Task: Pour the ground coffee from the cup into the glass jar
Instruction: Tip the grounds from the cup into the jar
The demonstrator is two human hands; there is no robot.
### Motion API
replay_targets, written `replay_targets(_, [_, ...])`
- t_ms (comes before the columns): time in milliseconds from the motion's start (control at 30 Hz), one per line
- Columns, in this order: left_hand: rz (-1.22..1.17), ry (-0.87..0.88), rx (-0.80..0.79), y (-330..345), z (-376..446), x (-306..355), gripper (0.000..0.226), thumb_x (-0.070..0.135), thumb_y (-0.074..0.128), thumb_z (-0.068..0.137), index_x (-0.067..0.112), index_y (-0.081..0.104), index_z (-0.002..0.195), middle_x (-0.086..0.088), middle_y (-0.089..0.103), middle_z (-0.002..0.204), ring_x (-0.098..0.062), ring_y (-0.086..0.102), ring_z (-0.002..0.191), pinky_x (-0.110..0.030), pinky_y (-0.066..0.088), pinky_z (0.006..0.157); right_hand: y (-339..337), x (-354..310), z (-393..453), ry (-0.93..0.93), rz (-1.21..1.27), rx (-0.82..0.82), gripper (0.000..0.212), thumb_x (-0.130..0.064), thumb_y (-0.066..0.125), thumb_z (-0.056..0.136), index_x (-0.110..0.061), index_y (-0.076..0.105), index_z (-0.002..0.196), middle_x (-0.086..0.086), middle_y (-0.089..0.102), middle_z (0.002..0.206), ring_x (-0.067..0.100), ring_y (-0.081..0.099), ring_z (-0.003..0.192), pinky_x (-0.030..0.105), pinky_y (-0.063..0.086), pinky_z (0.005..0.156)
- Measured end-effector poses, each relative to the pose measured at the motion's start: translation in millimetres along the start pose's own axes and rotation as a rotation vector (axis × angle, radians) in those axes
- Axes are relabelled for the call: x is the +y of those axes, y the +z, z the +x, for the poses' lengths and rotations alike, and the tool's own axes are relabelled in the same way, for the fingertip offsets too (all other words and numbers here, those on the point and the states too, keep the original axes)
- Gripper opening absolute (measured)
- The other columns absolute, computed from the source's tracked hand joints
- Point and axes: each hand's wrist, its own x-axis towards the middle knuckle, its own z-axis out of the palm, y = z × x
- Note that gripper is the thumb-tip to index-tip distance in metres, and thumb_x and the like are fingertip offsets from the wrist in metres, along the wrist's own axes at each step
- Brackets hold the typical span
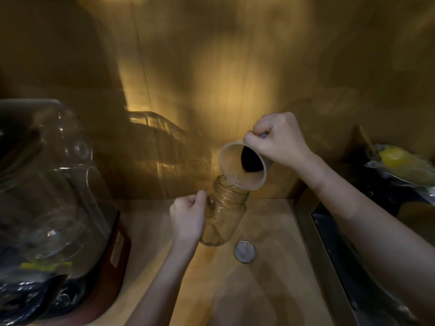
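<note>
Above the surface [259,290], the right hand [277,140], its grip clenched on the tilted cup [242,165], holds its lip at the mouth of the jar [223,212] gripped by the left hand [188,217], most coffee [250,160] seemingly unpoured.

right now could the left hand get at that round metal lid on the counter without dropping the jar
Probably not. The left hand is wrapped around the glass jar, steadying it under the tilted cup. The metal lid lies close by with nothing over it, but no fingers are spare.
</note>
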Motion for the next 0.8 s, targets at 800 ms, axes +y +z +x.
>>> replay_targets(800, [0.047,0.04,0.078,1.8,-7.3,33.3,0.052,0.025,0.048,0.085,0.015,0.032,0.037,0.002,0.029,0.04,-0.016,0.029,0.041,-0.033,0.031,0.052,-4.8,-7.6,17.6,-0.211,-0.194,0.086,0.033,-0.008,0.056,0.064,-0.002,0.045,0.034,0.009,0.041,0.03,0.025,0.041,0.033,0.023,0.031,0.057])
